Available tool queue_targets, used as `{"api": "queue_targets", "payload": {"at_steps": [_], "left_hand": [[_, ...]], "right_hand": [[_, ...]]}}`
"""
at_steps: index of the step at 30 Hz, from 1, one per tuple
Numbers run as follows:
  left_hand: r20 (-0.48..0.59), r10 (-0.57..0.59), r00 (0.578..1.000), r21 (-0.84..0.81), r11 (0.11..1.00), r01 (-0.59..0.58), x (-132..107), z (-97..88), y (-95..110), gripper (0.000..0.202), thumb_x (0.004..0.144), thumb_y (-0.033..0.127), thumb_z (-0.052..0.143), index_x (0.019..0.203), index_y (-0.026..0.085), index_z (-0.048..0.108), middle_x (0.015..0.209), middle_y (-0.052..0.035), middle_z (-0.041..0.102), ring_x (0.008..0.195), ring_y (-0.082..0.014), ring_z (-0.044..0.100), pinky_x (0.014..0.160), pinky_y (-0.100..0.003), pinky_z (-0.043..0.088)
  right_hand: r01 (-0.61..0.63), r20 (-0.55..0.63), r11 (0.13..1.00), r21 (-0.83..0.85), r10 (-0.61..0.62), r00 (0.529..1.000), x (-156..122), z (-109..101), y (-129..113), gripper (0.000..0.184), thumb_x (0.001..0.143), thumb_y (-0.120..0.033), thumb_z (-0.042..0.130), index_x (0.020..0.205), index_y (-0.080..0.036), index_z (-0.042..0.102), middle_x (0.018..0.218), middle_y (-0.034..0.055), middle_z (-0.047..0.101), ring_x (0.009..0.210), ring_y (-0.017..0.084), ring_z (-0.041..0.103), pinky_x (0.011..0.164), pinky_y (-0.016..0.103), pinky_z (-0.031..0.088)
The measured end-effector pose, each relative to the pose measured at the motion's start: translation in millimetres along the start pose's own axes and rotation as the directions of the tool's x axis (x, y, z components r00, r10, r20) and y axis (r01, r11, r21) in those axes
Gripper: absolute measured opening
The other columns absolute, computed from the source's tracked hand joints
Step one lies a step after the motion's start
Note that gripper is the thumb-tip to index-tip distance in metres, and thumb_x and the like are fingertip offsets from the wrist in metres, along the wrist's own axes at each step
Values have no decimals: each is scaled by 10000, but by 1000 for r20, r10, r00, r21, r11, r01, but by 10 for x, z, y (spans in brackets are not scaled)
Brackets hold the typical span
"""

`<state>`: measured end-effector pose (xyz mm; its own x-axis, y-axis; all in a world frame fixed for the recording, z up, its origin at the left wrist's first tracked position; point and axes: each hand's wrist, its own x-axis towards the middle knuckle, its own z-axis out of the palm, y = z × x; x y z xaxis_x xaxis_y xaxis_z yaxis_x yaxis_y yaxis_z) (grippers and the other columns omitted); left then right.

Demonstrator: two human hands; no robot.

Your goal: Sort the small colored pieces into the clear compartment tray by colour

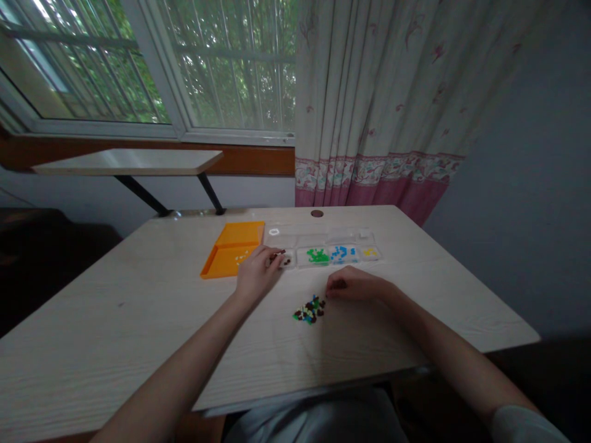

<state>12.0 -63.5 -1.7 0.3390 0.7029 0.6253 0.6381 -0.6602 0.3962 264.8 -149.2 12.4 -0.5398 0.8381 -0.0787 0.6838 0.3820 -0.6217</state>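
Note:
My left hand [257, 268] reaches over the left compartment of a clear plastic box [300, 266], its fingers pinched together with a small brown piece [282, 251] at the tips. More brown pieces lie below them in that compartment. Other compartments hold green pieces [317, 255], blue pieces [340, 254] and a few yellow pieces [370, 252]. A mixed pile of small brown, green, blue and pale pieces [309, 310] rests on the table nearer me. Just right of that pile, my right hand [353, 284] is closed, fingertips together near the tabletop; whatever they hold is too small to make out.
An open orange case [211, 269] with some pale pieces in it lies left of the clear box, partly behind my left hand. The box's transparent lid [314, 234] is folded back. A raised shelf [138, 161] stands at the back left of the wooden table [138, 320].

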Motion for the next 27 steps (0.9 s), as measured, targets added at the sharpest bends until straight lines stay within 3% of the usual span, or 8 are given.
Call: {"api": "queue_targets", "payload": {"at_steps": [3,7,12,17,27], "left_hand": [[12,11,1000,19,1000,-11,14,28,-52,223,808,359,529,906,191,637,885,-41,617,729,-150,580,620,-237,433],[59,99,993,-52,994,-96,-5,20,6,220,818,341,517,918,180,629,872,-51,587,740,-143,569,636,-233,449],[201,360,911,-223,922,-315,-94,-13,269,178,827,289,511,906,188,635,855,-57,575,798,-136,562,694,-229,462],[229,465,855,-259,876,-407,-139,-31,414,168,842,235,479,906,182,625,825,-54,576,743,-117,565,654,-210,461],[238,464,853,-294,872,-392,-160,1,385,147,833,222,488,883,184,621,813,-51,577,719,-110,566,630,-198,455]], "right_hand": [[-37,-42,996,85,41,998,14,20,-15,203,783,-294,523,810,-139,651,628,1,589,541,84,479,501,182,345],[-87,-122,941,328,133,984,91,114,-15,252,749,-373,573,771,-131,639,631,10,590,533,85,484,498,188,358],[-11,-199,827,563,149,969,210,241,-49,347,682,-477,621,737,-135,622,648,3,580,572,89,487,530,198,362],[8,-213,808,589,145,966,224,247,-145,414,667,-535,611,720,-125,623,635,-4,575,585,96,483,564,216,366],[-9,-241,821,572,178,954,239,258,-165,433,662,-563,597,701,-131,603,623,-8,555,587,98,472,580,224,377]]}}
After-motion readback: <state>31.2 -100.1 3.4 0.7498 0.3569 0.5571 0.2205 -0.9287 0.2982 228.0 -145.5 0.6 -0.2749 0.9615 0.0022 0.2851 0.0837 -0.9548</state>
